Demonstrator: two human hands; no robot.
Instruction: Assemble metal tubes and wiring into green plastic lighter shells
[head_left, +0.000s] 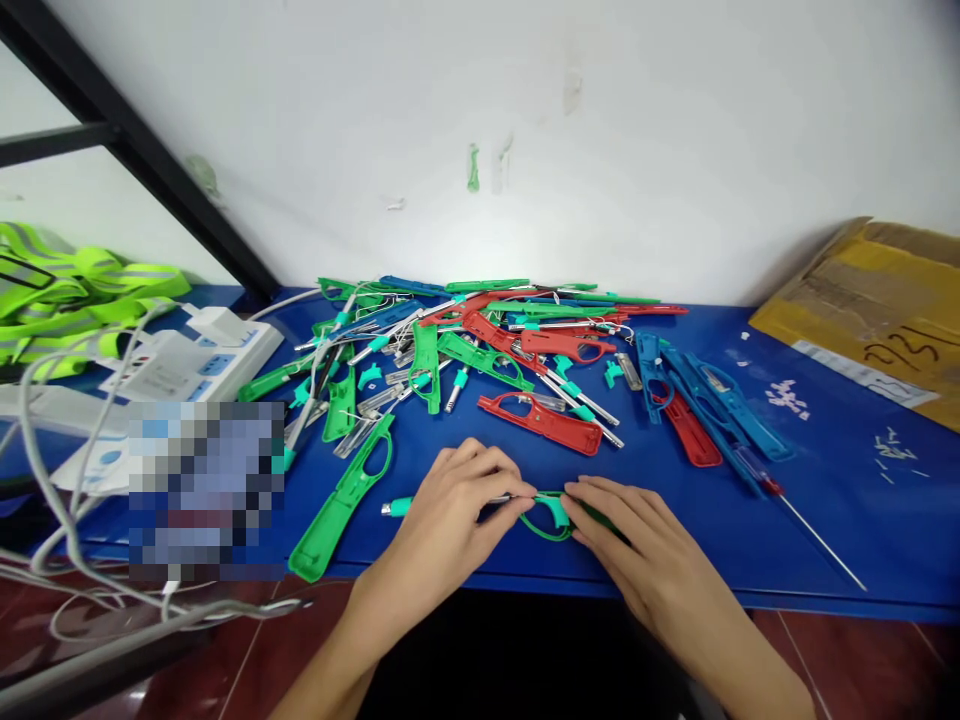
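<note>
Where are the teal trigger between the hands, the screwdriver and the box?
Teal trigger [556, 511], head view: its curved body.
Screwdriver [799, 515], head view: its metal shaft.
Cardboard box [862, 310], head view: its taped side.

Green plastic lighter shell [546, 537] was held approx. horiz. nr. the front edge of the blue table [900, 520], its guard loop toward that edge (handle end mostly hidden). Curved teal trigger [556, 511] sat at the loop. Rod [399, 507] w/ teal collar & metal tip ran L, partly covered mid-length.

Carton [885, 310]: cut off at right | pixelated object [206, 490]: unclear | green casing [550, 538]: part-hidden
</note>
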